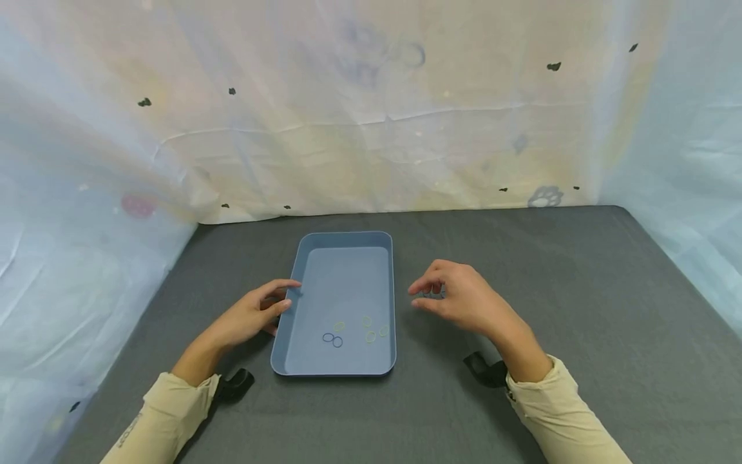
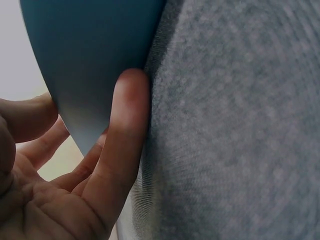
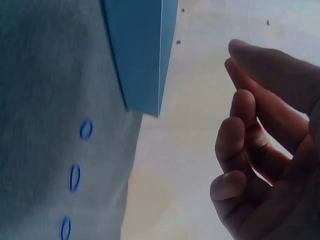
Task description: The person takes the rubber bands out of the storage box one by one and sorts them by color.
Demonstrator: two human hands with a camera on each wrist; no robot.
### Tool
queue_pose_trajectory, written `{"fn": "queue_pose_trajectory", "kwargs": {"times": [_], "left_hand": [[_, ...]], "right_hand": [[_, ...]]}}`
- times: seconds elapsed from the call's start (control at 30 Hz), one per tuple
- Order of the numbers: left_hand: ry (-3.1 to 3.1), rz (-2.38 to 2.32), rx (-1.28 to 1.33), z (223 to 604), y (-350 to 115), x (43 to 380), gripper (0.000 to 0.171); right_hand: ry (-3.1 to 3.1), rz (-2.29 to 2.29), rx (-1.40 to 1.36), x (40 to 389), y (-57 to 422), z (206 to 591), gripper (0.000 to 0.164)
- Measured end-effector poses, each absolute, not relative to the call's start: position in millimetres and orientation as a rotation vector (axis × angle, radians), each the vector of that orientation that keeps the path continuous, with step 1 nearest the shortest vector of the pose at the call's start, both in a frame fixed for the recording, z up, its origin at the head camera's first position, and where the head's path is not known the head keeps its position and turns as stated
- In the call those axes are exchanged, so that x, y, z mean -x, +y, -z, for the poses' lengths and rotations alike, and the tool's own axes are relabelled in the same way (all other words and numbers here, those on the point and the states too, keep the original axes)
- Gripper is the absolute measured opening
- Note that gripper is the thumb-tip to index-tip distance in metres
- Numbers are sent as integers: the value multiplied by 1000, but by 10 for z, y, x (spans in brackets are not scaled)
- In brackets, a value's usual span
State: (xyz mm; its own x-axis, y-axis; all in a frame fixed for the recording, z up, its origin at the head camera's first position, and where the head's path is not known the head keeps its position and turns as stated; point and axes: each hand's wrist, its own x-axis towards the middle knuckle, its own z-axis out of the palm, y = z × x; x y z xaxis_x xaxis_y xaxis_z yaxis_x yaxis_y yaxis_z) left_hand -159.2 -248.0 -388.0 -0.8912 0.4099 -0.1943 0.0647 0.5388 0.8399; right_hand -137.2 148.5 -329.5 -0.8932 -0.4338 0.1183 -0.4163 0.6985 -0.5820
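A blue-grey rectangular tray [image 1: 342,277] lies on the grey table. In it are two thin blue rings [image 1: 333,338] side by side and several pale yellow-green rings [image 1: 371,332], all near its front end. My left hand [image 1: 250,314] holds the tray's left side. In the left wrist view its thumb is at the rim and a finger [image 2: 131,102] presses the outer wall. To the right of the tray, my right hand [image 1: 458,293] hovers with loosely bent fingers and nothing between them. Three blue rings [image 3: 78,176] lie on the table in a row, mostly hidden behind this hand in the head view.
The dark grey cloth [image 1: 580,309] covers the table around the tray. A pale patterned curtain [image 1: 371,129] hangs along the table's back edge and both sides. Dark straps [image 1: 234,386] show at both wrists, by the beige sleeves.
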Motion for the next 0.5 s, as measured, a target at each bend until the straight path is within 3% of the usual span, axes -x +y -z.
{"fn": "queue_pose_trajectory", "kwargs": {"times": [0.5], "left_hand": [[2414, -1326, -333, 3904, -2453, 1596, 49]], "right_hand": [[2732, 978, 860, 1368, 930, 3456, 12]]}}
